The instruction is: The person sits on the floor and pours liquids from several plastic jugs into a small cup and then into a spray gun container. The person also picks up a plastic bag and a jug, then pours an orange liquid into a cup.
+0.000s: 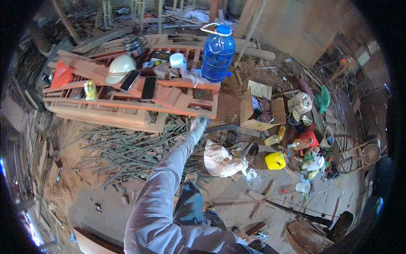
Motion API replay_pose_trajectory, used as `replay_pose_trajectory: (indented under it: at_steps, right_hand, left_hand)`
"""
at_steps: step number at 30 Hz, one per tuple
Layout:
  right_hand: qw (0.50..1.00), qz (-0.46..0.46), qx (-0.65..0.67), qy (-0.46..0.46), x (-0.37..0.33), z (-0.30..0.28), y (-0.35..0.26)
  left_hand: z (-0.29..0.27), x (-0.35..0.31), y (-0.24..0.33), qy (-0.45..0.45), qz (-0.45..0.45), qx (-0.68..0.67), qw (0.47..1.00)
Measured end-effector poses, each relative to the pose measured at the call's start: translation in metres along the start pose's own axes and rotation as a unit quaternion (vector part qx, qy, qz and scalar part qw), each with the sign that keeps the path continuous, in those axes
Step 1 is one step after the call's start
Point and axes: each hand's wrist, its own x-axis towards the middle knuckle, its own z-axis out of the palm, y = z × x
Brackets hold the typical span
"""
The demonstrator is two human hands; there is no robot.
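My left arm, in a grey sleeve, reaches forward. My left hand [199, 126] seems to wear a pale glove with blue at the fingers. It is at the near right corner of a stack of reddish wooden slatted frames [186, 111]; whether it touches the wood I cannot tell. The fingers are too small and blurred to show a grip. My right hand does not show. On the frames lie two dark phones [148, 88], a white hard hat [120, 69], a white tub [177, 60] and a large blue water bottle [218, 54].
Thin wood offcuts [135, 148] are heaped below the frames. To the right are a white sack [222, 158], a cardboard box [256, 123] with cans, a yellow jug [275, 161] and scattered bottles. A fan-like thing [306, 237] lies at the lower right.
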Motion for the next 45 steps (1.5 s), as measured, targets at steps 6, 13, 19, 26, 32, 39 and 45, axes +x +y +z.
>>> replay_pose_trajectory:
  at_steps: [6,13,19,26,32,39,45]
  right_hand:
    - [0.994,0.092,0.055,0.037,-0.072,0.059,0.029]
    - [0.971,0.178,0.137,0.078,-0.150,0.128,0.023]
    - [0.989,0.087,0.041,0.116,-0.168,0.153,-0.024]
    - [0.951,0.025,0.308,0.035,-0.098,0.157,-0.142]
    - [0.636,-0.023,0.768,-0.077,-0.086,0.153,-0.237]
    - [0.567,-0.046,0.822,-0.023,-0.115,0.162,-0.163]
    - [0.611,0.004,0.785,0.104,-0.125,0.175,-0.093]
  left_hand:
    - [-0.004,0.221,0.007,0.039,0.043,-0.061,0.996]
    - [-0.010,0.358,-0.004,0.026,-0.019,-0.060,0.998]
    - [0.051,0.162,0.000,-0.141,-0.055,-0.267,0.952]
    - [0.075,-0.213,-0.003,-0.424,-0.260,0.010,0.867]
    - [0.040,-0.305,0.016,-0.688,-0.230,0.147,0.672]
    - [0.041,-0.266,0.010,-0.745,-0.183,0.247,0.592]
    - [0.057,-0.303,0.024,-0.784,-0.141,0.319,0.514]
